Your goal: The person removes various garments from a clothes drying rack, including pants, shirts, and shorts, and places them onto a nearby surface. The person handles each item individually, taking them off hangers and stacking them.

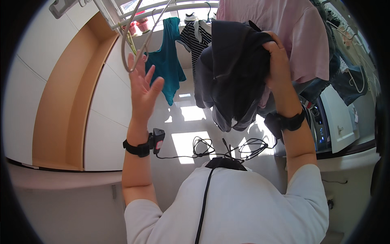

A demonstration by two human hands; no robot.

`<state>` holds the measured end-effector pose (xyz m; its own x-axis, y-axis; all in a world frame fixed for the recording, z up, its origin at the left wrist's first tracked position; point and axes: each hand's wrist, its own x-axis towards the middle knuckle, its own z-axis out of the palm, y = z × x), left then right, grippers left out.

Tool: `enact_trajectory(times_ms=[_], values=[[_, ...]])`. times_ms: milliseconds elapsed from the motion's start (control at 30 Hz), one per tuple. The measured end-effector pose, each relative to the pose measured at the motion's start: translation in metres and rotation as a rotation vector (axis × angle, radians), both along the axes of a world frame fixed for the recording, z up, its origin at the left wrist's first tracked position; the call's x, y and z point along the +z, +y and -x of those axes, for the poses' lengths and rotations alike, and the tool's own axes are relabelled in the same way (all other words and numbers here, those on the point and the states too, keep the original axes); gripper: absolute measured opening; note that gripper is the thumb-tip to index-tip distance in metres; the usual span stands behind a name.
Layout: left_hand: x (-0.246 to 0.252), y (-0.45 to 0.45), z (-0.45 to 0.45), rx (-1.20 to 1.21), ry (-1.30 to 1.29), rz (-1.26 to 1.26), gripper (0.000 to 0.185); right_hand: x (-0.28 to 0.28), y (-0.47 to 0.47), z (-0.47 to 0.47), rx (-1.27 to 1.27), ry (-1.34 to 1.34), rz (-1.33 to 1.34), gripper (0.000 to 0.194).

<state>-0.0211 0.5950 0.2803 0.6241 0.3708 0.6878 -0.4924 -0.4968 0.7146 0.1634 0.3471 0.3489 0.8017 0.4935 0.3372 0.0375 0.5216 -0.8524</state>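
My right hand (277, 58) grips a dark grey garment (240, 67) by its upper right edge, and the cloth hangs down in loose folds. What kind of garment it is, I cannot tell. My left hand (143, 85) is raised with fingers and thumb apart. A pale clothes hanger (124, 52) overlaps its fingertips; whether they touch is unclear. Just beyond that hand hangs a teal sleeveless top (166, 58). A pink short-sleeved shirt (307, 45) hangs behind my right hand, and a black-and-white striped garment (195, 35) shows left of the grey cloth.
White drying rails (170, 8) cross the top. At left stands a white cabinet with an open wooden niche (61, 113). A front-panel appliance (320, 128) and white cabinet door (338, 119) are at right. Looped black cables (253, 148) hang before my chest. Potted plants (141, 24) stand by the window.
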Motion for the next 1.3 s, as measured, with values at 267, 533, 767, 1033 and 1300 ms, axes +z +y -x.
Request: enact_trajectory(times_ms=[267,533,767,1033,1300], values=[[-0.184,-0.206,0.035,0.066,0.545,-0.257,0.120,-0.016,-0.038,0.118,0.696,-0.087,-0.147,0.021],[-0.246,-0.354,0.183,0.899,0.629,0.172,0.083,-0.070,-0.128,0.159,1.368,-0.288,-0.060,0.063],[-0.227,-0.536,0.347,1.703,0.884,0.215,0.057,-0.152,-0.153,0.161,1.234,-0.442,0.408,0.042],[-0.150,-0.664,0.535,1.814,-0.937,0.795,0.032,-0.209,-0.155,0.169,1.276,-0.470,0.731,0.027],[-0.120,-0.785,0.728,2.362,-0.740,0.803,0.037,-0.235,-0.160,0.198,1.044,-0.535,0.917,0.027]])
